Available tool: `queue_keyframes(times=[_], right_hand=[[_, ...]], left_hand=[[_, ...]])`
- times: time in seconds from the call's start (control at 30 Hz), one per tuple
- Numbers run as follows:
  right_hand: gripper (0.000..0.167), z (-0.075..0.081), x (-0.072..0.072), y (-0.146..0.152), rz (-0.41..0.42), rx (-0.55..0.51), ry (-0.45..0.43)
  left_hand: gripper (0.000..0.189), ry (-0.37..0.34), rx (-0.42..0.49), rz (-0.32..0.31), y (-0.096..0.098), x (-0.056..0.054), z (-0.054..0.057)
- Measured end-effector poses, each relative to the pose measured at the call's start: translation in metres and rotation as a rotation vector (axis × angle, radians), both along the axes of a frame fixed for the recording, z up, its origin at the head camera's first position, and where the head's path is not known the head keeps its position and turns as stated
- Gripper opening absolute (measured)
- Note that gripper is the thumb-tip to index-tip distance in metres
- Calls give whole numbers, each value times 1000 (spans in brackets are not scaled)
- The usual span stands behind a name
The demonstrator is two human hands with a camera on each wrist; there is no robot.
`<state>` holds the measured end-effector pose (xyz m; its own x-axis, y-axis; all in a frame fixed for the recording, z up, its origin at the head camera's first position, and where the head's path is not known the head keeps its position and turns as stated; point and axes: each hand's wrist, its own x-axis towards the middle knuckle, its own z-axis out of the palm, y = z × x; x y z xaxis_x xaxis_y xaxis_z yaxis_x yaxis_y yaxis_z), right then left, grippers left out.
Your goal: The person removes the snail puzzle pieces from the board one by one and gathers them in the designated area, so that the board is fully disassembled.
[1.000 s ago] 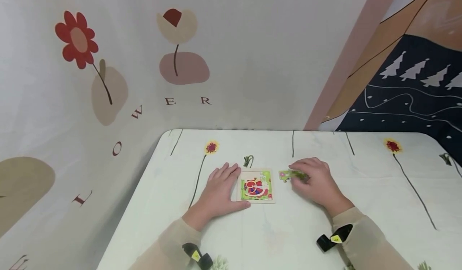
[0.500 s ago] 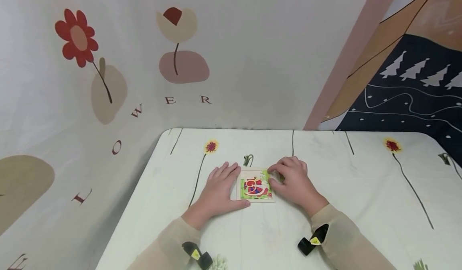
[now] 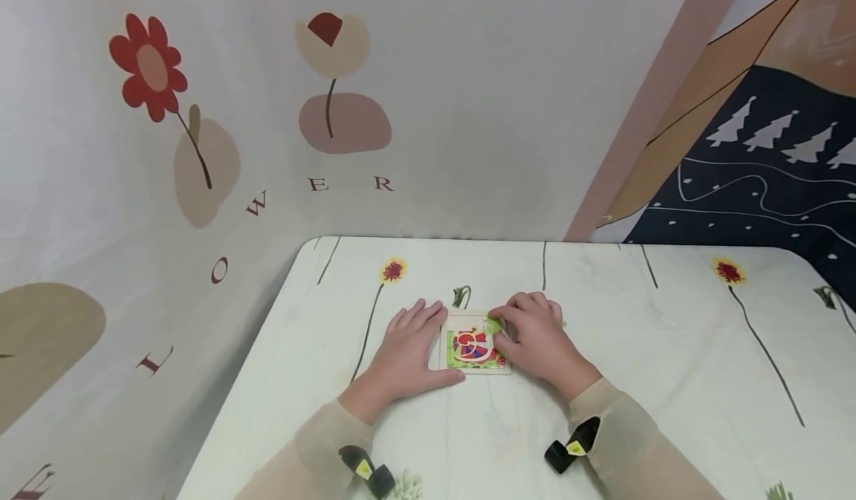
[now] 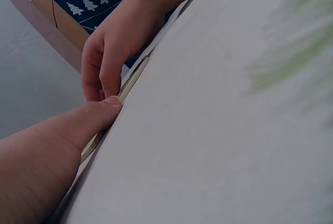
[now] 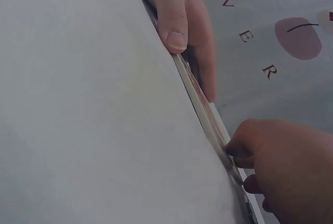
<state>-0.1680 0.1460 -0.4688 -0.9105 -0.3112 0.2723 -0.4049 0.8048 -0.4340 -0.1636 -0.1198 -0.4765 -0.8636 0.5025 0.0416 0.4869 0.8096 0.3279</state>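
A small square jigsaw puzzle in a pale wooden frame (image 3: 491, 372) lies on the table, its picture red, blue and green. Along its top inside the frame runs a bare beige strip (image 3: 463, 321). My left hand (image 3: 408, 351) rests at the frame's left side, fingers extended, with the thumb at the bottom edge. At the upper right of the puzzle, my right hand (image 3: 538, 340) pinches a green puzzle piece (image 3: 493, 325), mostly hidden by the fingers. Both wrist views show the frame edge-on, with the left thumb (image 5: 177, 39) against it and the right hand (image 5: 291, 166) at its far end.
A white cloth with printed flowers covers the table (image 3: 642, 359). Behind it hangs a printed curtain (image 3: 481, 114). A black wrist camera (image 3: 366, 472) sits on the left sleeve, another black camera (image 3: 572, 446) on the right one.
My right hand has moved left with the green puzzle piece, from the table beside the frame to the puzzle's upper right. The left hand and the frame have stayed in place.
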Motion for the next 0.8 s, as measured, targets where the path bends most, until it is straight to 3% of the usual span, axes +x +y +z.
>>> queue_keyframes(times=[0.8], right_hand=[[23,6,5,-4,-29,18,-36]], left_hand=[[111,1,-8,2,1,1,1]])
